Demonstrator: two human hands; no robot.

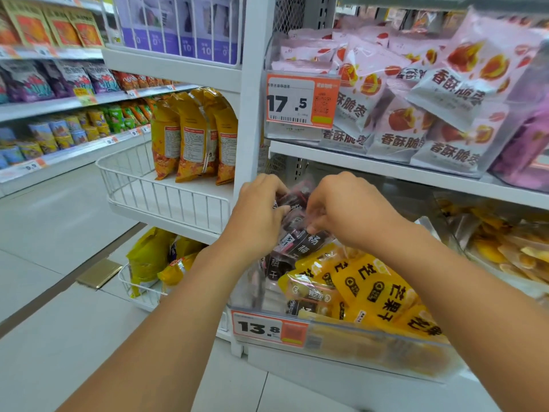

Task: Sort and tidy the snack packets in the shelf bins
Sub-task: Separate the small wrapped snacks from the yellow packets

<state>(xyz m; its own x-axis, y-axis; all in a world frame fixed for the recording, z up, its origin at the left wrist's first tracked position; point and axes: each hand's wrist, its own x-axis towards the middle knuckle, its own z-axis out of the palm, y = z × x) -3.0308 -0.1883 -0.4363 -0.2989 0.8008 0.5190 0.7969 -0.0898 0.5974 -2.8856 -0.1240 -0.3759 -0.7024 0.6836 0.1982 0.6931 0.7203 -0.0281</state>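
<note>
Bright, even store light is coming from overhead, w/ barely any shadows showing. Glare is washing over the clear bin front and the floor tiles. Wide-angle lens is bending the shelf edges at left. Far packets are blurring; corners are going soft.

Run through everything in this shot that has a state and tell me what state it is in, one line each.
left hand: fingers curled, gripping the dark packets.
right hand: fingers curled, pinching the dark packets.
dark packets: bunched at the bin's left end, partly held.
yellow packets: piled loosely, tilted, overlapping.
clear bin: open-topped, holding mixed dark and yellow packets.
pink packets: heaped in the upper bin.
wire basket: partly filled with upright orange bags.
</note>
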